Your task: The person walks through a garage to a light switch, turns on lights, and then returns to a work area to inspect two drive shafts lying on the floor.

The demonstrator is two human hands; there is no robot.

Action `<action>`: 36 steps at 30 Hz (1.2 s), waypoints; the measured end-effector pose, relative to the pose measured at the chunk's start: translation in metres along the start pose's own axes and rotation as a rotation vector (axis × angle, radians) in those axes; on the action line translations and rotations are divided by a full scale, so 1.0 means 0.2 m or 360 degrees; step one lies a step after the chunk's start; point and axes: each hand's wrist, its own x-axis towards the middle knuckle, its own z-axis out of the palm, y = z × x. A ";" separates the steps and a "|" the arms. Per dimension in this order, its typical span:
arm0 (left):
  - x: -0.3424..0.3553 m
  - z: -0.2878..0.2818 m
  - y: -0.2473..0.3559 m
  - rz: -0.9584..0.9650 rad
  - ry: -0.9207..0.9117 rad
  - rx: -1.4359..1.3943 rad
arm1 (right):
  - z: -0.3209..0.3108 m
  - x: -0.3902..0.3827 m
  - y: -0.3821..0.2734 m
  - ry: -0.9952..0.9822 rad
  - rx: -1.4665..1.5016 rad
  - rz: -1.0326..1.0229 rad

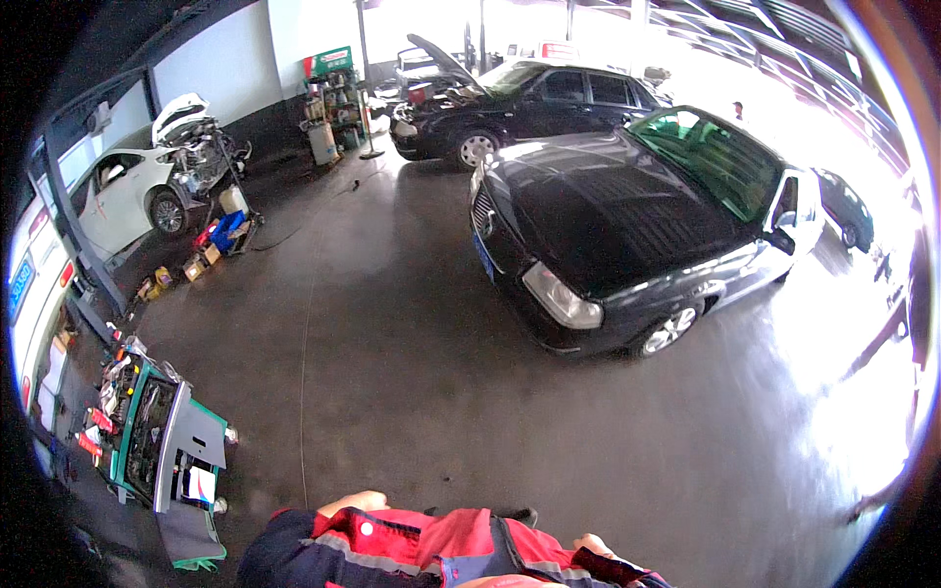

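Note:
My left hand [358,501] and my right hand [591,545] show at the lower edge, partly hidden by my red and navy work clothing [441,539]; how their fingers are set, or whether they hold anything, is unclear. Left of my left hand stands a green and grey tool trolley [196,436] with tools and red containers on top. Ahead and to the right is a black sedan [613,225], its hood down, on the dark floor [392,392].
Behind are another black car [534,113] with raised hood and a stocked shelf [333,108]. At left, a white car [127,196] with exposed front, another white car [34,284], lift posts [74,225] and boxes [196,265]. A person [738,110] stands far back.

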 end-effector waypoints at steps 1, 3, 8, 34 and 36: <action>-0.02 0.00 -0.02 -0.0127 -0.0096 -0.0041 | -0.14 0.06 0.01 0.0024 -0.0021 -0.0143; -0.01 0.01 -0.04 -0.0203 0.0017 -0.0048 | -0.44 0.15 0.01 0.0172 0.0373 0.0150; 0.23 0.01 -0.02 -0.0156 -0.0021 -0.0104 | -1.03 0.26 -0.02 0.0445 0.0309 0.0139; 1.05 -1.04 -0.06 0.0324 -0.0119 0.0406 | 0.03 -0.05 -0.24 0.0717 0.1015 0.0869; 1.06 -0.99 0.04 0.0450 -0.0168 0.0429 | 0.15 0.05 -0.41 0.0104 0.0326 0.0549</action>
